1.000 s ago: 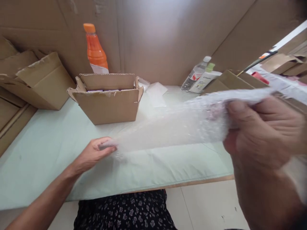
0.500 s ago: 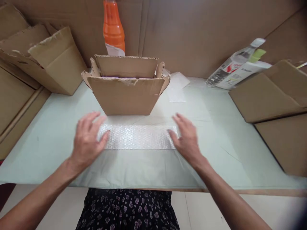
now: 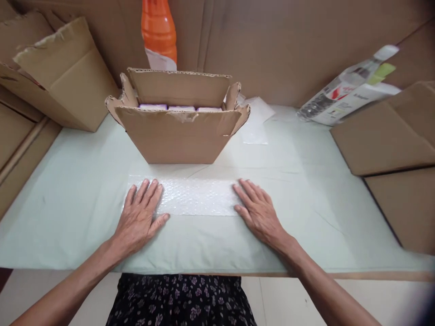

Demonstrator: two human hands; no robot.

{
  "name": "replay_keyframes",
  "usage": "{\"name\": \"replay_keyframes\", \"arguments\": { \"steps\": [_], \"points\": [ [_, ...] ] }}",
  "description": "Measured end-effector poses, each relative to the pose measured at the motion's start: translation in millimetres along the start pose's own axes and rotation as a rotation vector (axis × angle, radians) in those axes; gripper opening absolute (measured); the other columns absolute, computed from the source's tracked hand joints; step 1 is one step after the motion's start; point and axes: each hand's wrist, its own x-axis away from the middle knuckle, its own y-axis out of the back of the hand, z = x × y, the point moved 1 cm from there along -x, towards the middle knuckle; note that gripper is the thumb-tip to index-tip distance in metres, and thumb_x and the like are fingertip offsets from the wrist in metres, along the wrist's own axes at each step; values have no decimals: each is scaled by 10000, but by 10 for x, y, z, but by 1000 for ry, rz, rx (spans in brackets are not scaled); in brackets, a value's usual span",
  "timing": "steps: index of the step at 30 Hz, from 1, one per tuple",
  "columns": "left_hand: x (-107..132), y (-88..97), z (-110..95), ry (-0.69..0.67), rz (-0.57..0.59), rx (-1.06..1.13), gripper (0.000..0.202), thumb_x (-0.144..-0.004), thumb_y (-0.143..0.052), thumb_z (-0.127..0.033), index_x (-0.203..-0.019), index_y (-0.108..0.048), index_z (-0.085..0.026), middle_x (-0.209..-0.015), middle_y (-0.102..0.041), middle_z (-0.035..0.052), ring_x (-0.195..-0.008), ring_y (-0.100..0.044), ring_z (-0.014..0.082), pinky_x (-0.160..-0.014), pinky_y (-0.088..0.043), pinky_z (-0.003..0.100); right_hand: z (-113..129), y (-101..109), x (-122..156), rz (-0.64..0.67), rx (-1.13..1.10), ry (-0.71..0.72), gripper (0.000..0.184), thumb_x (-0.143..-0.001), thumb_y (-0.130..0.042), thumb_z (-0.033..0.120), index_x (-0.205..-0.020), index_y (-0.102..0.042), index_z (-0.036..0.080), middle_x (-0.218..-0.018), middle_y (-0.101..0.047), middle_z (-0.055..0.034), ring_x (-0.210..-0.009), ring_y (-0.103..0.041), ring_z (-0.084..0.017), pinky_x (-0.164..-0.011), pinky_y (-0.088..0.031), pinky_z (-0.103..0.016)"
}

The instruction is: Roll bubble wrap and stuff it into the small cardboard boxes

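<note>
A strip of clear bubble wrap (image 3: pixel 199 197) lies flat on the pale green cloth of the table (image 3: pixel 204 244). My left hand (image 3: pixel 140 216) rests palm down on its left end, fingers stretched out. On the right end, my right hand (image 3: pixel 257 208) lies flat with its fingers together and extended. Just beyond the strip stands an open cardboard box (image 3: pixel 181 140), its flaps up. Tops of several purple-edged white packs (image 3: pixel 181 108) show inside it; their lower parts are hidden.
Behind the box stands an orange bottle (image 3: pixel 159 34). White sheets (image 3: pixel 256 120) lie to its right. A clear plastic bottle (image 3: pixel 336 90) and a white tube (image 3: pixel 356 103) lean at the back right. Cardboard boxes flank both sides, left (image 3: pixel 79 86) and right (image 3: pixel 384 136).
Both hands have come down from just above the bubble wrap and now lie flat on its ends. The view has shifted slightly; the box stays in place.
</note>
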Motion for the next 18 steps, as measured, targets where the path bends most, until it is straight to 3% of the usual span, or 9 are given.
{"name": "replay_keyframes", "arguments": {
  "steps": [3,6,9,13,16,18],
  "points": [
    [-8,0,-1,8,4,40,679,-1013,-434,-500,-1609,-310,-198,-1655,-387,146,-1565,-284,368,-1273,-157,588,-187,68,214,-150,22,-176,510,-1056,-341,442,-1464,-542,210,-1511,-561,-143,-1391,-519,-327,-1086,-443,-526],
    [10,30,9,6,-21,104,649,-1006,-479,-481,-1582,-358,-206,-1657,-375,156,-1567,-279,370,-1263,-199,602,-155,71,235,-287,37,-351,448,-1021,-393,468,-1277,-652,206,-1294,-682,-153,-1165,-623,-342,-968,-478,-530],
    [37,111,-53,37,-148,180,560,-980,-560,-417,-1494,-478,-209,-1600,-453,162,-1547,-323,368,-1241,-279,601,-16,33,111,-321,6,-385,337,-945,-519,494,-1026,-691,215,-1170,-710,-143,-1056,-626,-345,-912,-472,-532],
    [25,257,-351,104,-268,379,333,-948,-602,-306,-1265,-657,-221,-1371,-650,131,-1355,-564,319,-1143,-455,546,73,83,-13,-346,-229,-378,217,-876,-569,409,-769,-604,223,-1069,-737,-113,-999,-649,-311,-858,-490,-487],
    [-58,364,-686,126,-157,676,264,-941,-586,-253,-1177,-697,-212,-1234,-710,109,-1176,-669,252,-1027,-559,454,16,305,63,-358,-526,-470,235,-849,-622,431,-741,-584,226,-784,-699,-45,-750,-643,-228,-704,-512,-384],
    [-158,420,-901,120,-35,898,240,-923,-593,-234,-1131,-708,-202,-1134,-732,93,-1076,-697,218,-961,-587,399,10,521,143,-391,-702,-524,240,-829,-689,445,-774,-606,227,-701,-661,-7,-637,-611,-183,-612,-504,-328]
  ]
}}
